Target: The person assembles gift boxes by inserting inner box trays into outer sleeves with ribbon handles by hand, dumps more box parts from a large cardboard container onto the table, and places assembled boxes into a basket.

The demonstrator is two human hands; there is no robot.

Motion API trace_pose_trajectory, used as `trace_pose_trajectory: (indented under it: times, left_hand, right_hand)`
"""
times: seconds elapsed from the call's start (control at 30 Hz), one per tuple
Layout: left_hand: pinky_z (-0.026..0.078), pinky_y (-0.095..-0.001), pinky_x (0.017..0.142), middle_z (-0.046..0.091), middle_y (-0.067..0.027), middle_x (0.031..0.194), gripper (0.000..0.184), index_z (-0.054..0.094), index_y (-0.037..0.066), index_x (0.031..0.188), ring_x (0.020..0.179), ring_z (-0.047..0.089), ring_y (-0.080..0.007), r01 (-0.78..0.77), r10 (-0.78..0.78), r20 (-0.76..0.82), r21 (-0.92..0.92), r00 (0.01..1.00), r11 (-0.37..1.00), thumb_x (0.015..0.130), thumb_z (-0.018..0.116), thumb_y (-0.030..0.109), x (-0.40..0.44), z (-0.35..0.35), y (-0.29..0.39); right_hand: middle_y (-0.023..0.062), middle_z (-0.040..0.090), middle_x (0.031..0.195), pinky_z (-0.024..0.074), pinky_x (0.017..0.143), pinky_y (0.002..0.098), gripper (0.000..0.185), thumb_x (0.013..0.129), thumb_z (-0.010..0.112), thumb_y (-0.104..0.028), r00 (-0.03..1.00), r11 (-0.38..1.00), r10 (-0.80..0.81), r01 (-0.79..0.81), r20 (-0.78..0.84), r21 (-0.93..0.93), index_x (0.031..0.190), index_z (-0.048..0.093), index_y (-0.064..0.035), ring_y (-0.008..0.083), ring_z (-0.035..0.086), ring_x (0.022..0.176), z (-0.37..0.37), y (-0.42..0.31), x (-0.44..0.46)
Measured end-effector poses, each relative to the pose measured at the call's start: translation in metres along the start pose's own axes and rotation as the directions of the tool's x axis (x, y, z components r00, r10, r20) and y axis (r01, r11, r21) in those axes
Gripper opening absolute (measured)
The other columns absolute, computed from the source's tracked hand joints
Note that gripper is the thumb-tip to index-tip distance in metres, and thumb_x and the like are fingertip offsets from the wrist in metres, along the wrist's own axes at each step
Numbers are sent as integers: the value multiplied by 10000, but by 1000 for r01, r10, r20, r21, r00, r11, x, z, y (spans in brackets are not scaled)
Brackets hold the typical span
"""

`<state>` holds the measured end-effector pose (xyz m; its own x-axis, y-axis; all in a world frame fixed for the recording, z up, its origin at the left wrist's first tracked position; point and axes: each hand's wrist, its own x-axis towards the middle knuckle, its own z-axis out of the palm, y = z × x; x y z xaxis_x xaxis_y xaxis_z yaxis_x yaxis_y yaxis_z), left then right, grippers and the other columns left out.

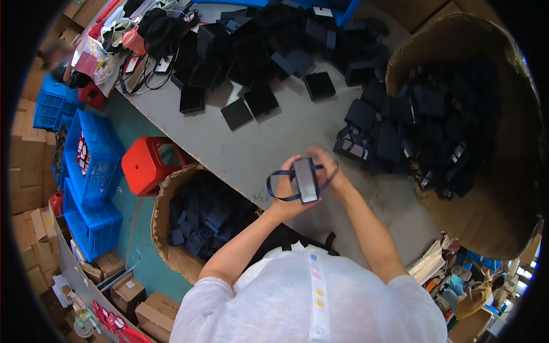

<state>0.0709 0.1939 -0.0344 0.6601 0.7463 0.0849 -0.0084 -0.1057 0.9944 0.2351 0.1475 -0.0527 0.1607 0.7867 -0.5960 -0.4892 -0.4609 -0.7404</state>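
A small dark blue box [306, 179] with a pale grey side is held upright above the grey table [274, 134]. My left hand [287, 191] is closed on it from the left, and a dark blue ribbon loop [279, 184] sticks out on that side. My right hand [329, 171] is at the box's right side, slightly blurred, with its fingers curled round the ribbon there. Loose black box parts [261, 102] lie farther back on the table. To the right is a heap of dark boxes with ribbons [353, 143].
A large carton [474, 228] of dark boxes stands at the right. Another carton [166, 197] of dark blue pieces is at the lower left, near a red stool [140, 166] and blue crates [94, 220]. Bags and cords [134, 43] lie at the back left.
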Motion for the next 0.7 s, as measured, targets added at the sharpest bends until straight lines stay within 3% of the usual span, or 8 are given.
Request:
trace_pose_trajectory:
  times: [0.03, 0.1, 0.17, 0.23, 0.3, 0.43, 0.5, 0.7]
  left_hand:
    - [326, -421, 1056, 314, -191, 1392, 1049, 185, 49, 1420, 1296, 353, -337, 12, -17, 105, 49, 994, 999, 579, 805, 135, 11, -3, 5]
    - [252, -460, 1092, 261, -226, 1440, 1005, 160, 9, 1434, 1330, 285, -394, -192, 130, 190, 359, 973, 913, 627, 742, 152, 31, -12, -19]
    - [180, -488, 1111, 183, -276, 1469, 1027, 113, -17, 1442, 1356, 189, -439, -147, 166, 27, 616, 986, 774, 650, 720, 223, 68, -28, -58]
    - [153, -512, 1106, 153, -307, 1463, 1065, 108, -29, 1437, 1360, 143, -453, 303, 7, -539, 483, 842, 821, 657, 737, 333, 128, -37, -89]
    - [159, -544, 1099, 191, -310, 1435, 1162, 83, -47, 1438, 1349, 171, -454, 574, -6, -730, 533, 684, 622, 635, 757, 454, 190, -50, -104]
    - [158, -550, 1098, 266, -250, 1407, 1185, 76, -29, 1444, 1340, 216, -412, 683, -186, -671, 624, 717, 380, 614, 786, 430, 214, -46, -102]
    - [155, -542, 1103, 322, -201, 1380, 1189, 86, -33, 1437, 1335, 244, -384, 315, -202, -267, 911, 942, 266, 591, 801, 400, 187, -36, -93]
    - [287, -505, 1046, 404, -169, 1304, 1005, 296, 106, 1410, 1212, 383, -346, 302, -245, -222, 881, 944, 365, 562, 795, 313, 122, -41, -82]
  right_hand:
    - [27, 614, 1065, 470, 747, 279, 516, 911, 478, -559, 991, 998, -48, 41, 123, 55, 1187, 571, -133, 121, 573, 899, 0, 9, 5]
    - [5, 625, 1048, 479, 758, 285, 475, 921, 505, -506, 984, 955, 136, -100, -112, 278, 1172, 583, -109, 114, 585, 905, -2, 0, -4]
    - [7, 635, 1036, 482, 780, 281, 436, 926, 531, -452, 945, 935, 76, 44, -319, 353, 1141, 596, -79, 125, 602, 901, -20, -4, -1]
    - [34, 638, 1051, 477, 820, 272, 428, 928, 542, -429, 926, 940, 20, 111, -377, 322, 1142, 596, -63, 143, 609, 935, -30, -12, -13]
    - [36, 637, 1053, 477, 821, 270, 438, 931, 541, -423, 910, 955, -30, 148, -414, 256, 1155, 590, -49, 140, 607, 940, -36, -18, -23]
    - [49, 622, 1107, 448, 866, 257, 465, 934, 547, -406, 878, 950, -73, 206, -473, 235, 1194, 572, -22, 137, 584, 989, -63, -9, -24]
    - [88, 586, 1196, 403, 943, 267, 549, 915, 579, -407, 842, 957, -105, 231, -530, 176, 1260, 520, 16, 165, 538, 1099, -65, -7, -28]
    - [118, 566, 1202, 379, 957, 270, 676, 858, 653, -429, 749, 985, -84, 162, -657, 58, 1290, 461, 55, 188, 509, 1118, -69, -14, -39]
